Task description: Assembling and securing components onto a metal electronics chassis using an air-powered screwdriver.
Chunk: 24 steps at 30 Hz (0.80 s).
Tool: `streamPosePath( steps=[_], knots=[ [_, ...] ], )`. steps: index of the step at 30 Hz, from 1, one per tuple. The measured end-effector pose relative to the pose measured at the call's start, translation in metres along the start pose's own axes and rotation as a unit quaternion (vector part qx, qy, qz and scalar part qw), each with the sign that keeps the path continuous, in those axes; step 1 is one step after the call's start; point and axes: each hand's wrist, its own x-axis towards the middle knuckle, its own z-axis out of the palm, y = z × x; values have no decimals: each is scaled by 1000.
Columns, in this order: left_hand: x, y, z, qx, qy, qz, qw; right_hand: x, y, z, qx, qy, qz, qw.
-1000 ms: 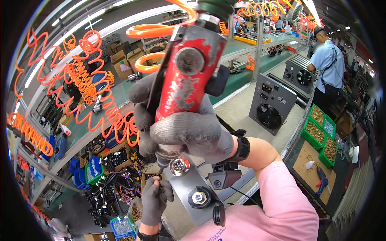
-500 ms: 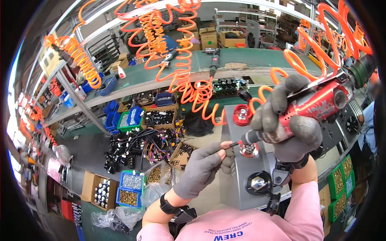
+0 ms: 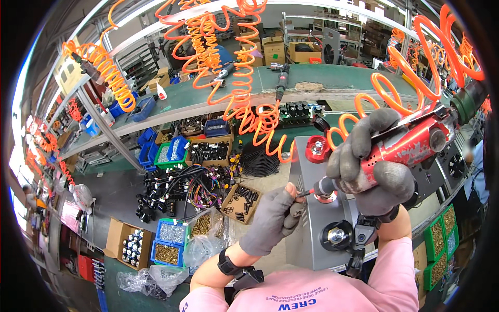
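Note:
My right hand (image 3: 364, 161), in a grey glove, grips a red power screwdriver (image 3: 403, 148) with worn paint. Its bit points left, over a grey metal housing (image 3: 314, 234). My gloved left hand (image 3: 273, 218) is closed in a pinch at the bit's tip. A small dark piece shows between its bare fingertips and the tip, too small to name. On the housing sit a red round fitting (image 3: 317, 149) at the far end and a black round fitting with a metal centre (image 3: 336, 236) at the near end. Another red-based fitting (image 3: 326, 197) is partly hidden under the screwdriver.
Left of the housing are a cardboard box of black screws (image 3: 241, 203), tangled wire harnesses (image 3: 200, 187) and blue bins of fasteners (image 3: 169, 244). Orange coiled hoses (image 3: 249, 114) hang ahead. Green bins (image 3: 436, 236) stand at right; a person (image 3: 478, 164) is at the right edge.
My left hand has moved slightly right, its fingers curling closer round the bit's tip. The screwdriver stays in my right hand, nearly unmoved. The view has shifted slightly.

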Motion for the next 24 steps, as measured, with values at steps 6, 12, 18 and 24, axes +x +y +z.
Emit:
streamPosePath(
  steps=[6, 12, 18, 24],
  knots=[
    [-1, -2, 1, 7, -14, 14, 1000, -4, -1, 5, -37, 57, 9, 998],
    [-1, -2, 2, 1, -7, 21, 1000, -4, 1, 6, -23, 63, 3, 998],
    [0, 1, 5, -13, -20, 31, 999, -1, 6, 12, -89, 110, -37, 989],
    [0, -1, 3, 20, -30, 38, 999, -2, 6, 12, -89, 125, -57, 987]
  ],
)
